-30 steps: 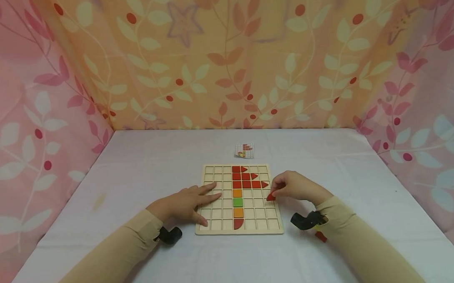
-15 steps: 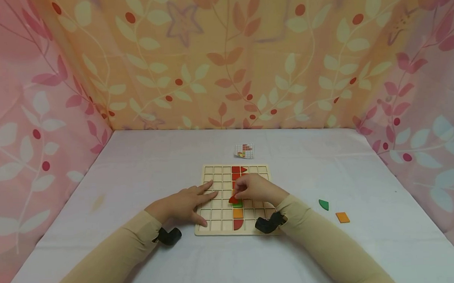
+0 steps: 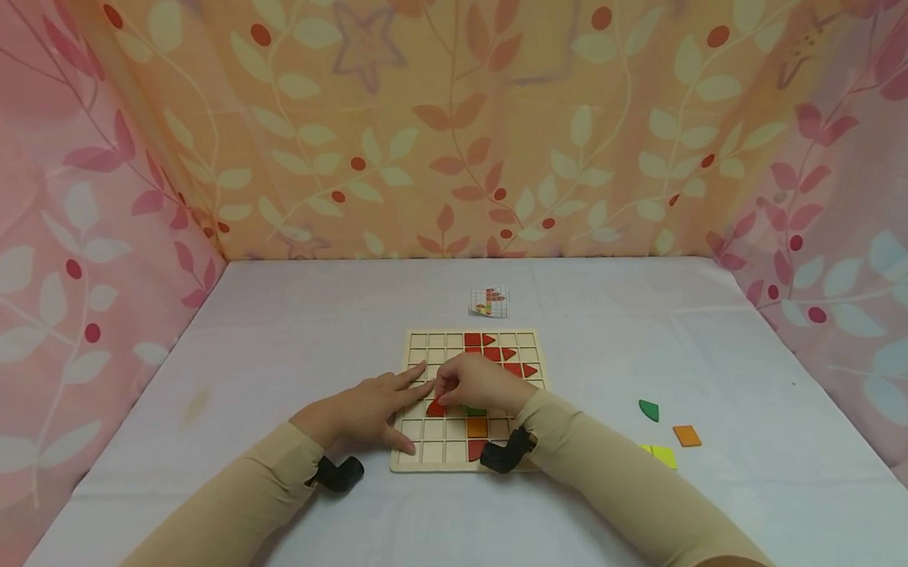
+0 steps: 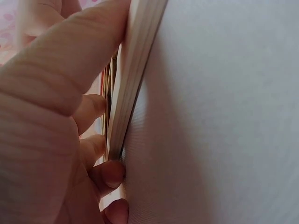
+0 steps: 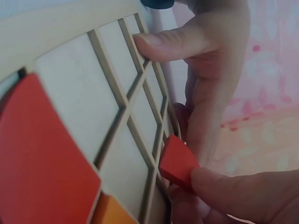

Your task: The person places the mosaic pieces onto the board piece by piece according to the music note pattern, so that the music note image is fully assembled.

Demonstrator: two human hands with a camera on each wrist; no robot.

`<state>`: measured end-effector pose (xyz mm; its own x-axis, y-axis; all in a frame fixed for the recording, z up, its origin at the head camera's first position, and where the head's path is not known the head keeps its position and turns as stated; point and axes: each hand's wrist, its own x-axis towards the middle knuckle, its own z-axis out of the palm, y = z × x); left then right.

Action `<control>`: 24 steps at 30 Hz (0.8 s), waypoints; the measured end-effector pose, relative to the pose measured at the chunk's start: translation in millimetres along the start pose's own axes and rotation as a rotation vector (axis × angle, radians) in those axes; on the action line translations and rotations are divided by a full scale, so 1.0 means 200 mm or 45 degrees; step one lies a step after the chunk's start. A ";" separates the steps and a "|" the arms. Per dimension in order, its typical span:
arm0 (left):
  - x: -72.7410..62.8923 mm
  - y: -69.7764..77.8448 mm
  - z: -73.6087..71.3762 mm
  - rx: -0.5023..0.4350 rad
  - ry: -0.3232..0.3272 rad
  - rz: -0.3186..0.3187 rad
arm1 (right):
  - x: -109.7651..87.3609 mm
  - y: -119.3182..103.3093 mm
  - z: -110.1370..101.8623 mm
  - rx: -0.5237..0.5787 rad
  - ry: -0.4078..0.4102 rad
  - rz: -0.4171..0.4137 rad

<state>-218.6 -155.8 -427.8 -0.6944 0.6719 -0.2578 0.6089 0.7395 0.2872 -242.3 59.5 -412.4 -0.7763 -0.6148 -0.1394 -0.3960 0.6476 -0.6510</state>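
A wooden grid board [image 3: 430, 467] lies on the table under both hands. Across its left edge rests my left hand [image 3: 364, 409], fingers spread, the thumb [image 4: 70, 56] pressing the frame in the left wrist view. My right hand [image 3: 478, 384] pinches a red quarter-circle tile [image 5: 179, 161] between thumb and fingers, low over a cell left of the coloured column. Red tiles [image 3: 473, 339] with triangular tips fill rows at the top. Below are a green tile [image 3: 476, 411], partly hidden by the right hand, an orange square tile [image 3: 476, 428] and a red rounded tile [image 5: 42, 158].
Loose on the table to the right lie a green quarter-circle tile [image 3: 649, 410], an orange square tile [image 3: 687, 435] and yellow tiles [image 3: 661, 456] partly behind the right sleeve. A small pattern card [image 3: 489, 302] lies beyond the board. Patterned curtains [image 3: 448, 117] enclose the table.
My right hand has carried the red tile leftward from the board's right edge to the left half of the grid. The loose tiles at right came into view. The left hand stays put.
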 end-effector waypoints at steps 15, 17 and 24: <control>0.00 0.00 0.00 -0.018 -0.002 -0.013 | 0.03 0.00 0.00 -0.032 -0.015 0.033; 0.00 0.00 0.00 -0.021 -0.005 -0.015 | 0.03 -0.01 0.00 -0.059 -0.011 0.031; 0.00 0.00 0.00 -0.003 0.010 0.028 | 0.03 -0.02 -0.01 -0.125 -0.005 -0.010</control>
<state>-218.1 -155.5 -427.2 -0.6839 0.6874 -0.2444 0.6230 0.7246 0.2947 -246.4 53.5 -410.2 -0.7711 -0.6217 -0.1377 -0.4486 0.6838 -0.5755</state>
